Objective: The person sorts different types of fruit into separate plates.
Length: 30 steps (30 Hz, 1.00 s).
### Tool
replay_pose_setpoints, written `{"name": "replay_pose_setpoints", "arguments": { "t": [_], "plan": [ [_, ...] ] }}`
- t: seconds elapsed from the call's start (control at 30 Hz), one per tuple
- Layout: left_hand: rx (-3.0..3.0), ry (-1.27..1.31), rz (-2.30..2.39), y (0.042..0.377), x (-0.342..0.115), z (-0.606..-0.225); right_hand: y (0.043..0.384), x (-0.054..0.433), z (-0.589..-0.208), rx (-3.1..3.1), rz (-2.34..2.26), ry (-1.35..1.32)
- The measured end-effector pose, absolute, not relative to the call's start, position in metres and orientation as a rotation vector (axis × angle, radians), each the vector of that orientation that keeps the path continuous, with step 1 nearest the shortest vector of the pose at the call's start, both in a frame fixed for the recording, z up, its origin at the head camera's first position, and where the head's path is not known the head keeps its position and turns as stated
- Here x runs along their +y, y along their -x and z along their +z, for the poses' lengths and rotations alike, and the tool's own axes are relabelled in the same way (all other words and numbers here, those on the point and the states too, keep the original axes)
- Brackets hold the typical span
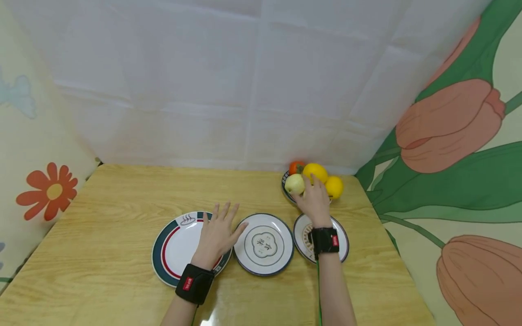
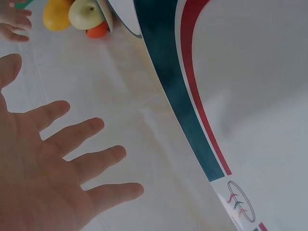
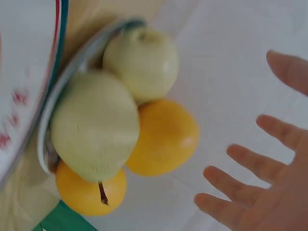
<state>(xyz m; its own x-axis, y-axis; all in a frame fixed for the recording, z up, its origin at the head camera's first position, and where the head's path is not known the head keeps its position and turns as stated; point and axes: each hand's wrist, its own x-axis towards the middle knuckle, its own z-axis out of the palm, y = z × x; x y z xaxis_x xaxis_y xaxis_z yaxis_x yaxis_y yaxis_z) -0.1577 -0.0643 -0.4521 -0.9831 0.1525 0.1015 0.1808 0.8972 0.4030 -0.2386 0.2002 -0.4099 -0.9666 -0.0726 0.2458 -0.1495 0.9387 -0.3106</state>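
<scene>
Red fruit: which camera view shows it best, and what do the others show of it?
The head view: most of the red fruit is visible, including its green top. The left wrist view shows only a part, small, beside the pale fruit. I cannot make it out in the right wrist view.

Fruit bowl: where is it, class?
In the head view, the bowl sits rear right on the table, beyond the rightmost plate, by the right hand.
</scene>
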Motion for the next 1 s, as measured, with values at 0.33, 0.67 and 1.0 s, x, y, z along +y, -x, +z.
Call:
{"name": "replay_pose_setpoints", "arguments": {
  "t": [0.33, 0.67, 1.0],
  "plan": [
    [-3.004, 0.266, -0.665, 0.156, -0.065, -0.45, 0.311, 0.242, -0.405, -2.975, 0.369, -0.025],
    [-2.987, 0.277, -0.633, 0.157, -0.064, -0.449, 0.32, 0.243, -0.422, -2.901, 0.425, 0.009],
    [-2.952, 0.324, -0.68, 0.157, -0.063, -0.448, 0.3, 0.229, -0.42, -2.733, 0.341, -0.163]
  ]
}}
